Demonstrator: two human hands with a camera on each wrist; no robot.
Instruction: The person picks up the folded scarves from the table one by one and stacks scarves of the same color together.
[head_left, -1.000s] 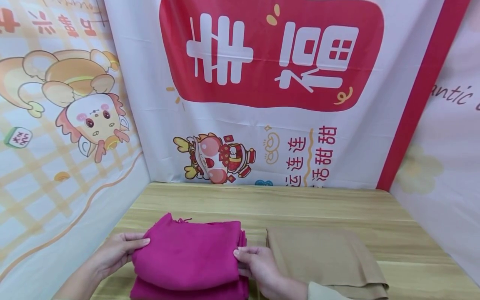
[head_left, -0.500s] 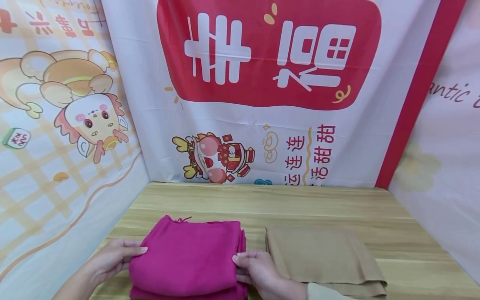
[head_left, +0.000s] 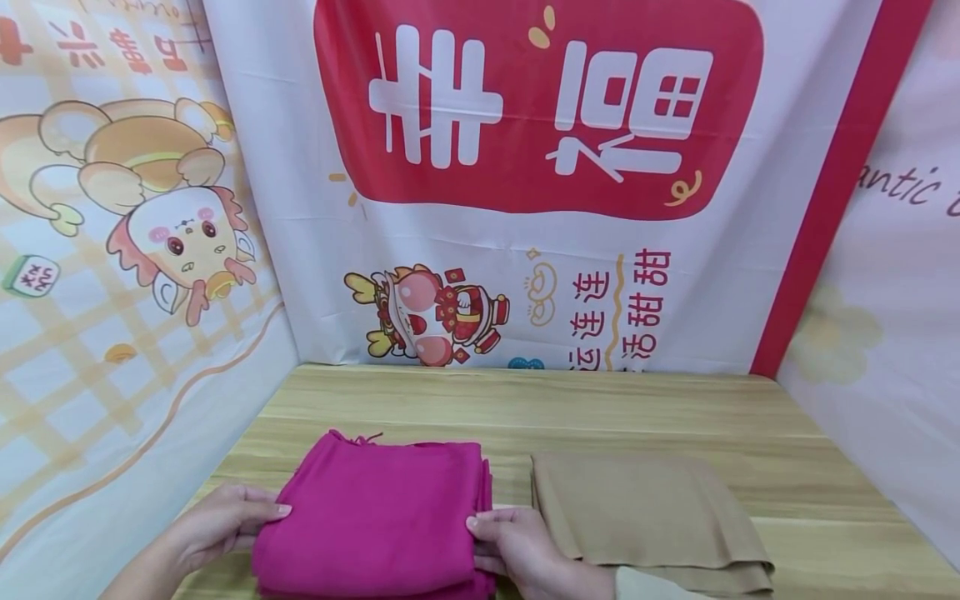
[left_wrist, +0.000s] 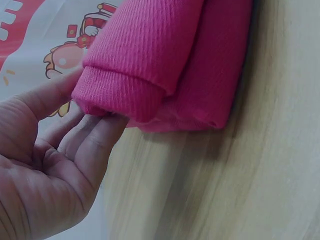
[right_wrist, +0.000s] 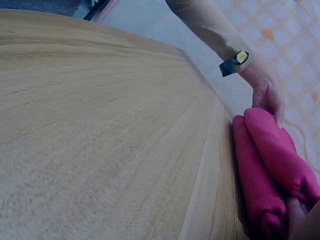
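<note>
A folded magenta knit garment [head_left: 375, 517] lies in a thick stack at the front left of the table in the head view. My left hand [head_left: 225, 521] pinches its left side, thumb on top and fingers beneath the upper fold. On the opposite side my right hand [head_left: 517, 542] grips the edge, also with the thumb above. The left wrist view shows ribbed fabric on the garment [left_wrist: 130, 85], its upper fold lying over a lower layer. From the right wrist, two rolled-looking layers of the garment [right_wrist: 270, 165] show, fingers tucked between them.
Just right of my right hand a folded tan cloth [head_left: 645, 508] lies on the wooden table [head_left: 600, 408]. Printed fabric walls stand around it: a red and white banner [head_left: 525, 233] behind, a cartoon sheet [head_left: 150, 275] left, and a pale sheet [head_left: 885, 350] right.
The garment's upper fold has come down toward me over the lower layer, both hands keeping their hold. My left hand has sunk lower with it. The tan cloth stays put.
</note>
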